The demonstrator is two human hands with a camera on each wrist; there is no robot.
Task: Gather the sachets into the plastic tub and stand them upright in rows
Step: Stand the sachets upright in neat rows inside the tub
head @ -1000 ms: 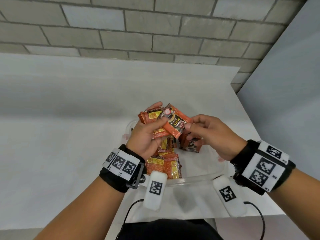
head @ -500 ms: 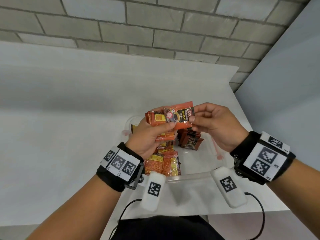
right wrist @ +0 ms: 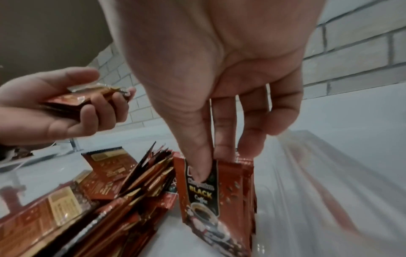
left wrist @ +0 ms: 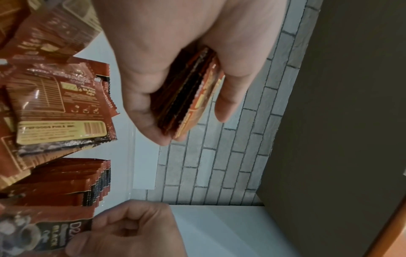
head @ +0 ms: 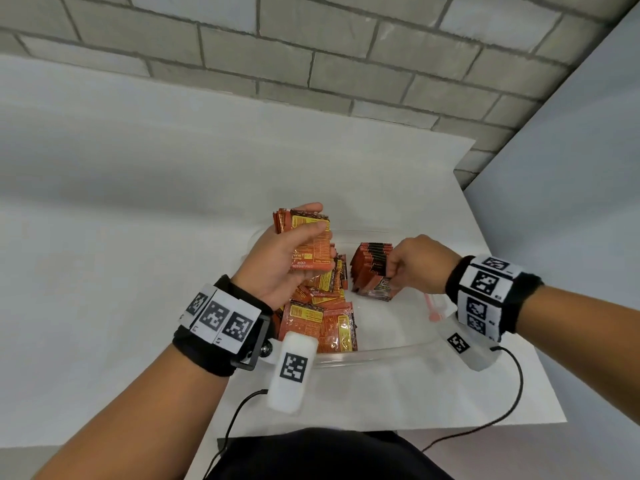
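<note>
Across the white table [head: 145, 209], bare surface ran wide to the left and back toward the brick wall [head: 311, 60], while a grey panel [head: 571, 161] closed in the right side. Near the front right corner sat the clear plastic tub [head: 388, 348], its floor bare on the near right. Orange-red coffee sachets lay in a loose heap [head: 322, 317] along its left half, yellow label panels up. Beside the heap, a row [head: 372, 265] stood upright on edge, tops dark. Above the heap, the left hand [head: 280, 268] gripped a stack of sachets [head: 310, 244], thumb across the top one. The right hand [head: 420, 263] pinched the front sachet [right wrist: 206, 196] of the row by its top edge, thumb in front, fingers behind.
</note>
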